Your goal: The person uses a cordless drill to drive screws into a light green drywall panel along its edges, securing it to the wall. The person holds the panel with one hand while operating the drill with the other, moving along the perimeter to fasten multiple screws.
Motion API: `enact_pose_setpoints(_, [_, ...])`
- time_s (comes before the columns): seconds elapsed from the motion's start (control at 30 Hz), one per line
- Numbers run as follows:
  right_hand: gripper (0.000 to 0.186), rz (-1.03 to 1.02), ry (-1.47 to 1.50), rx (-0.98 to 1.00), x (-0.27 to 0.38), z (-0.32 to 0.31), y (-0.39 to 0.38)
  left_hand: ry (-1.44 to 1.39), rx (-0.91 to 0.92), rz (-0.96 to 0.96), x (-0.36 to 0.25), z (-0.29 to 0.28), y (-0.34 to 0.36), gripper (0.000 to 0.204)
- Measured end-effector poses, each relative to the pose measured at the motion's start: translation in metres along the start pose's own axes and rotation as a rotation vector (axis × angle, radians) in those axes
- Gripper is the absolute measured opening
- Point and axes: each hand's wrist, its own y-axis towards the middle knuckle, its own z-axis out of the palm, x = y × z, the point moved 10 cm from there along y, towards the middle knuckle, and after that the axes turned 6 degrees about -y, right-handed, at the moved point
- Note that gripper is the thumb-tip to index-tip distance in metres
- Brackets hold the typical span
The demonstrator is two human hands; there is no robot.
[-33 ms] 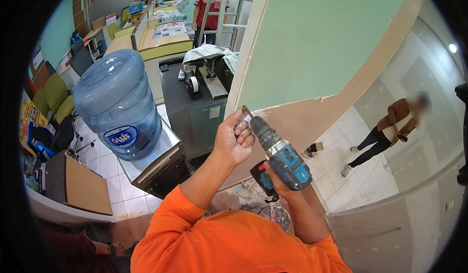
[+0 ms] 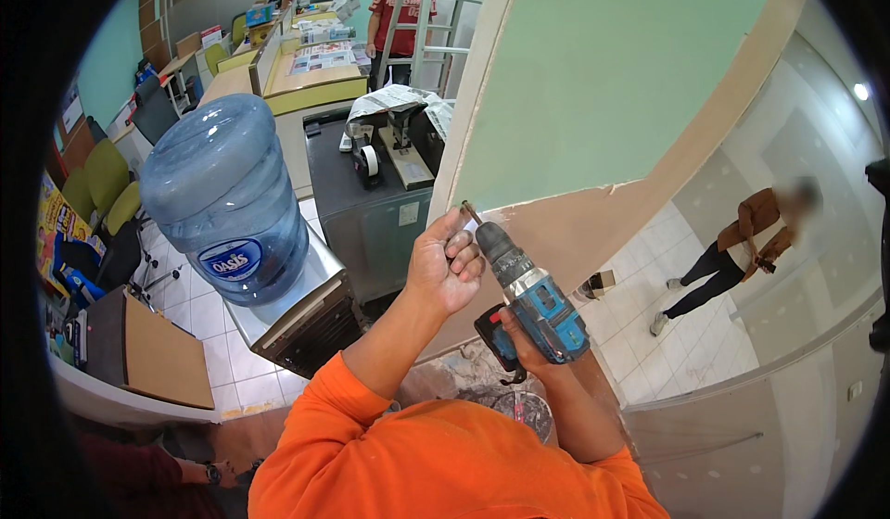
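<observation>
A blue and black cordless drill (image 2: 542,310) is in my right hand (image 2: 527,341), whose fingers wrap its grip. Its bit (image 2: 472,212) points up and left at the end of a partition wall (image 2: 565,102), painted pale green with a bare brown band. My left hand (image 2: 447,264) is beside the bit's tip, index finger raised to it and the other fingers curled in. Something tiny shows at that fingertip, too small to name. The drill's battery (image 2: 499,338) hangs below the grip, over a round bucket (image 2: 533,410) partly hidden by my orange shirt.
Left of me, a large blue water bottle (image 2: 227,199) stands on a dispenser (image 2: 306,324). A dark cabinet (image 2: 371,232) behind it bears a tape dispenser (image 2: 368,162). One person (image 2: 756,232) stands at right, another (image 2: 389,18) by a ladder (image 2: 436,32); a third person's arm (image 2: 199,473) shows lower left.
</observation>
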Motion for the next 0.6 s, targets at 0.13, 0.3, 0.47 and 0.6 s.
enact_pose_setpoints(0.13, [0.024,0.201,0.061,0.074,-0.026,0.02,-0.007,0.006,0.011,-0.024,0.0,0.001,-0.005,0.028])
enact_pose_setpoints(0.3, [0.025,0.173,0.004,0.077,-0.032,0.022,-0.006,0.016,-0.003,-0.027,-0.002,-0.001,-0.006,0.029])
enact_pose_setpoints(0.47, [0.022,-0.027,-0.041,-0.009,-0.015,0.005,0.003,-0.022,-0.042,-0.011,-0.002,-0.007,-0.002,0.024])
enact_pose_setpoints(0.6, [0.016,0.051,0.064,0.039,-0.015,-0.007,0.01,-0.07,-0.029,-0.015,0.001,-0.006,0.002,0.02])
